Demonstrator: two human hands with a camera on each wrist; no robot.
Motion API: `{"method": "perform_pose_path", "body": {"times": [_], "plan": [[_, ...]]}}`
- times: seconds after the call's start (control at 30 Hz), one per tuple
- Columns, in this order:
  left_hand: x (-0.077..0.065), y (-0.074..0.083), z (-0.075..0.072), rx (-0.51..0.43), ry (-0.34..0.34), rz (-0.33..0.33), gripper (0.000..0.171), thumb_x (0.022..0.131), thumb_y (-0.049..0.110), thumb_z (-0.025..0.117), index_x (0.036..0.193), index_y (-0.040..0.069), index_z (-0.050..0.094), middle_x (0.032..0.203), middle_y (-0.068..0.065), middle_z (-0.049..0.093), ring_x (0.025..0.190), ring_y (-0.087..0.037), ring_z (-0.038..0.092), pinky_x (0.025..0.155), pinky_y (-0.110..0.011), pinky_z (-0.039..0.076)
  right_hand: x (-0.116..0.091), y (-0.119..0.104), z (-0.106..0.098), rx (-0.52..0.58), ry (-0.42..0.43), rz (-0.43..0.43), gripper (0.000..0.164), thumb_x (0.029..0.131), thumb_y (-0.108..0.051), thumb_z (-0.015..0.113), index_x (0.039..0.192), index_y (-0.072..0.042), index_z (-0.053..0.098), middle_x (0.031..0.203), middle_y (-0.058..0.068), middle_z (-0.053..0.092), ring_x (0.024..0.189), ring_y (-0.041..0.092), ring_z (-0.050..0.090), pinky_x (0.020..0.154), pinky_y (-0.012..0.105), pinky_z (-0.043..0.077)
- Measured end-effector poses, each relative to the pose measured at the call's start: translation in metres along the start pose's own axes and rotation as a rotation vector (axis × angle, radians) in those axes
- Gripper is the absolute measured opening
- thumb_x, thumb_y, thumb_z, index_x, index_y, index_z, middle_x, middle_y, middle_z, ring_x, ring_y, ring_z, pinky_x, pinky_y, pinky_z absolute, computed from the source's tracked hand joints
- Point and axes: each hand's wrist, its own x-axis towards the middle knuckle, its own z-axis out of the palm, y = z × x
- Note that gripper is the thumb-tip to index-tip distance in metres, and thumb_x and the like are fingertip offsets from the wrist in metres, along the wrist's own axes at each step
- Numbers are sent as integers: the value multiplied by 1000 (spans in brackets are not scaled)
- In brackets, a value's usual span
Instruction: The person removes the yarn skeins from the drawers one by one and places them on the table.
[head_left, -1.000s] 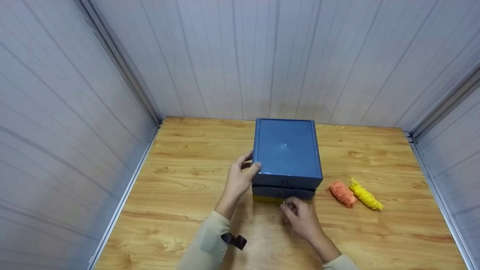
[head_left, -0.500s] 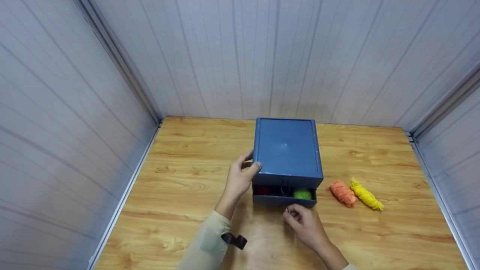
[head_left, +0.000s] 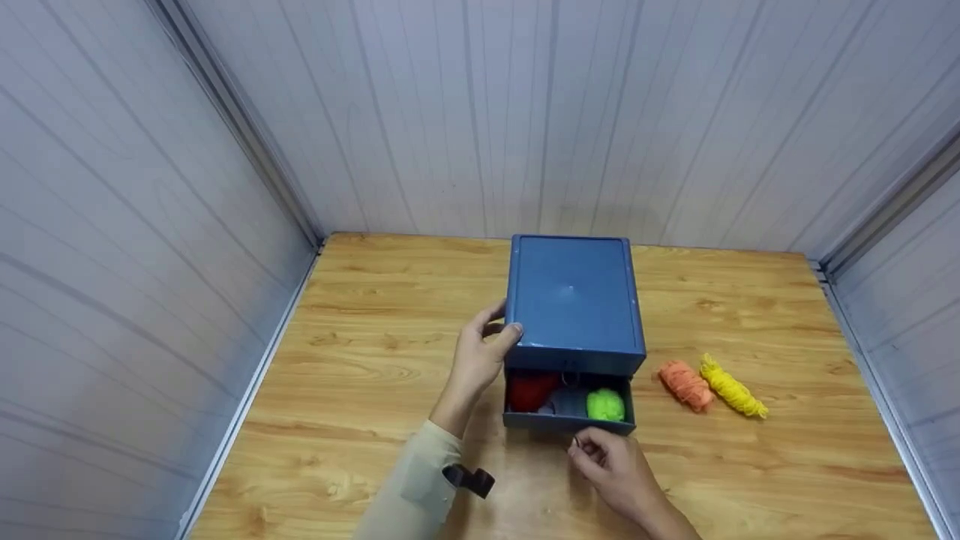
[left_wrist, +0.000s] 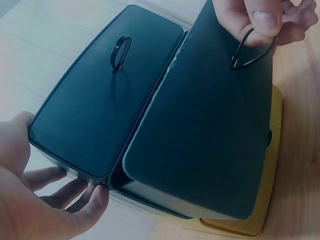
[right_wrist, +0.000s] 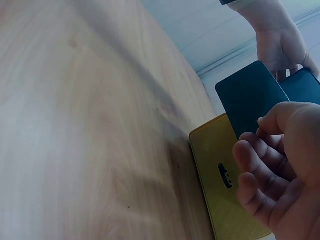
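The right hand [head_left: 611,466] pinches the black loop [left_wrist: 252,64] of the open middle drawer [left_wrist: 200,120] while the left hand [head_left: 480,356] grips the blue cabinet [head_left: 571,296], seemingly bracing it against the pull. Inside the drawer sits a lime-green bundle [head_left: 604,405]; orange yarn [head_left: 685,386] and yellow yarn [head_left: 732,386] lie nearby.

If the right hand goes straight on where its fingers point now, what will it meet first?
Most likely the open drawer's front panel. The right hand pinches the black loop fixed to it and seems to point that way, though the exact depth is unclear.
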Motion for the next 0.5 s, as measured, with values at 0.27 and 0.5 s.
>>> {"method": "perform_pose_path", "body": {"times": [0.27, 0.5], "plan": [[0, 1, 0, -1, 12, -11, 55, 94, 16, 69, 145, 2, 56, 138, -18, 62, 116, -30, 61, 90, -34, 57, -9, -1, -4, 25, -53, 13, 6, 93, -13, 72, 88, -17, 73, 79, -8, 68, 71, 0, 60, 64, 21, 52], [-1, 2, 0, -6, 12, 3, 54, 93, 15, 68, 144, 1, 56, 137, -19, 62, 113, -30, 62, 87, -32, 57, -21, 0, -3, 41, -88, 19, 5, 94, -14, 72, 89, -15, 73, 80, -9, 70, 70, -1, 60, 63, 21, 52]]}}
